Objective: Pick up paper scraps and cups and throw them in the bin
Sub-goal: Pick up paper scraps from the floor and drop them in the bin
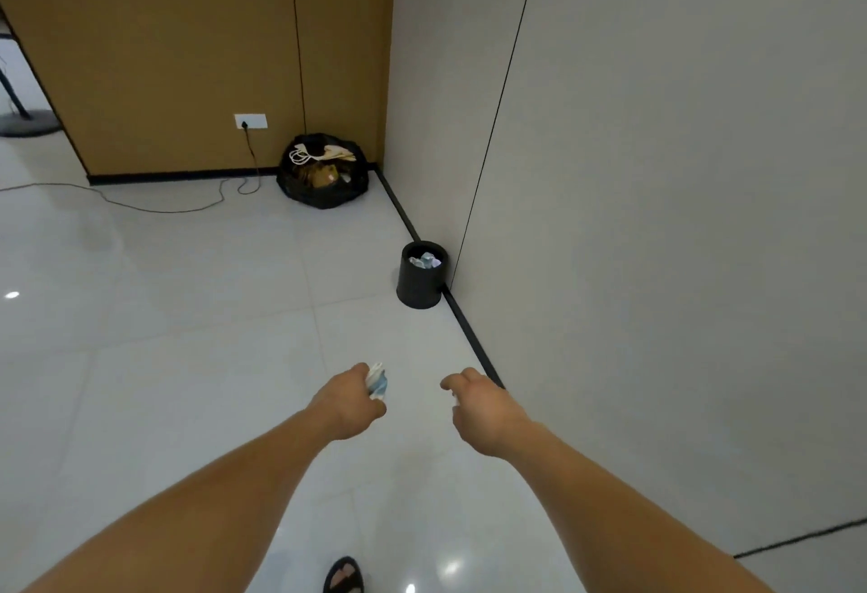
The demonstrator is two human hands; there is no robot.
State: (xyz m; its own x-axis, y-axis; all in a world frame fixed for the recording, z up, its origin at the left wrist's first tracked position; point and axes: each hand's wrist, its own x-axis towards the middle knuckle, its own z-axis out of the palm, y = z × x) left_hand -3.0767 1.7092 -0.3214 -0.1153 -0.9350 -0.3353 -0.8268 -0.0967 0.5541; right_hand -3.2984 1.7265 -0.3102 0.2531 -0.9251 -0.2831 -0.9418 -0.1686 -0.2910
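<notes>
My left hand (349, 400) grips a crumpled white and blue paper scrap (377, 381) that sticks out past the fingers. To its right, my right hand (478, 400) hangs with loosely curled fingers and holds nothing I can see. Ahead and a little right, a small black bin (421, 285) stands on the floor against the white wall, with crumpled paper (424, 260) lying inside it. Both hands are held out over the floor, well short of the bin.
A full black rubbish bag (323, 172) sits in the far corner by the brown wall. A thin cable (155, 205) runs from a wall socket (250, 121) across the pale tiled floor. A black skirting strip (469, 334) lines the right wall. My sandalled foot (345, 576) shows at the bottom.
</notes>
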